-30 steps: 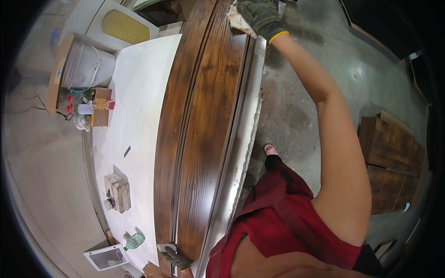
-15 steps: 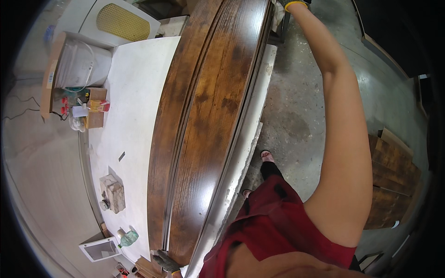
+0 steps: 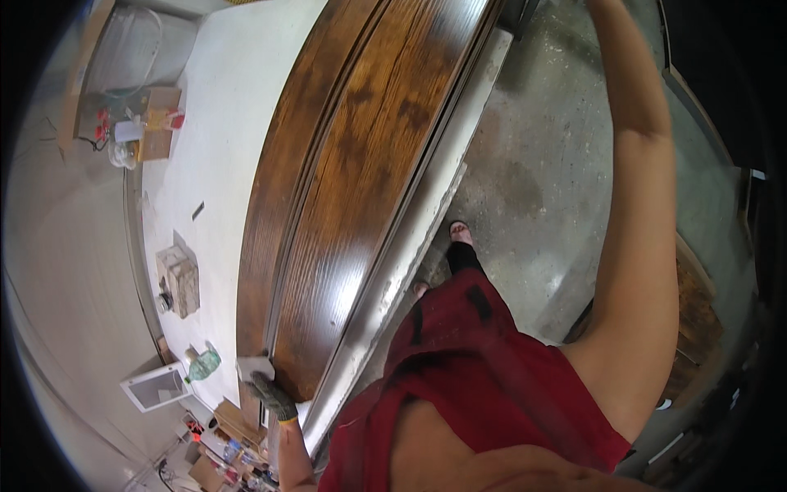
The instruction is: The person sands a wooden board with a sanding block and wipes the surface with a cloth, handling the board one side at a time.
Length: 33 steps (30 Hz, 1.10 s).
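My left hand (image 3: pixel 272 397), in a dark grey glove with a yellow cuff, is closed on a pale, flat, squarish pad (image 3: pixel 255 367). It rests at the near end of the brown wood-grain panels, over the groove between them. I cannot tell whether the pad is paper, cloth or a block. Two long glossy panels lie side by side, a wide panel (image 3: pixel 361 197) and a narrower panel (image 3: pixel 275 172). My right arm reaches far forward along the right side, and its hand is cut off by the upper edge.
On the white tabletop (image 3: pixel 215 123) left of the panels stand a marbled block (image 3: pixel 178 283) and a green bottle (image 3: pixel 203 366). A clear bucket (image 3: pixel 123 51) and a small carton (image 3: pixel 158 141) are farther off. Clutter lies beyond the near end. Brown boards (image 3: pixel 697 303) lean at the right.
The view has shifted, bringing the near panel end and my left hand further into sight, with the pale pad now plain. My right gloved hand has passed out beyond the upper edge.
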Tool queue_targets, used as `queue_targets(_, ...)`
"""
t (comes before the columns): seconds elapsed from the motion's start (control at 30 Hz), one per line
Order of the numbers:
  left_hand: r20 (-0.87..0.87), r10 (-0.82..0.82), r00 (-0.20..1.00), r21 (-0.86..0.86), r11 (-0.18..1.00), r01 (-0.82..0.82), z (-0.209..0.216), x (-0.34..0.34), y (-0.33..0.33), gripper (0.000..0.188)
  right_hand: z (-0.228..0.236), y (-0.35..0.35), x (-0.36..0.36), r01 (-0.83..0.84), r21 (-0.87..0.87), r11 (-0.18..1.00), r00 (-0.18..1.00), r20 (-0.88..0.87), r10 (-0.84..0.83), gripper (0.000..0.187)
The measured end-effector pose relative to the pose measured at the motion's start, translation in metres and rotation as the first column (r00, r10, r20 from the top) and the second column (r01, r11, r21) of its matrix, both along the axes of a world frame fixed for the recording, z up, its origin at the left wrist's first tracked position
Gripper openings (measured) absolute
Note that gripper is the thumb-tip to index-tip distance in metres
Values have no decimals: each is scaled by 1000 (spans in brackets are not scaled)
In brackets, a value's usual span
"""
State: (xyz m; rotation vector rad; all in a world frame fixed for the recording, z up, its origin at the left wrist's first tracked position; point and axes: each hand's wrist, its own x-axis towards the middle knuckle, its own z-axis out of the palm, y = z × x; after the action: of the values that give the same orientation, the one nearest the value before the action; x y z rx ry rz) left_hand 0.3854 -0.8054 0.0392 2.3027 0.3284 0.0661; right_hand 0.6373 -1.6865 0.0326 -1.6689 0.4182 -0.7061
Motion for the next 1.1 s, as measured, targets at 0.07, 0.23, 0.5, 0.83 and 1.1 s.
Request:
queue_targets(0.07, 103, -153, 983, -107, 981, 164, -4, 10, -23, 70, -34, 60, 2, 234, -757, 610, 972, 166, -166, 29)
queue_targets(0.23, 58, -396, 917, 142, 912, 385, 11, 25, -62, 63, -50, 150, -37, 286, -639, 714, 957, 224, -182, 27)
queue_targets(0.5, 118, -709, 695, 576, 619, 534, 17, 37, -80, 33, -85, 470, -198, -104, -686, 720, 957, 130, 261, 24)
queue_targets(0.83, 86, -409, 909, -316, 854, 414, -6, 37, -45, 61, -40, 275, -119, 244, -734, 633, 969, 158, -189, 22)
queue_targets(1.1, 326, -729, 602, 362, 684, 633, -31, 40, -31, 74, -63, 447, -179, 248, -775, 581, 960, 277, -39, 18)
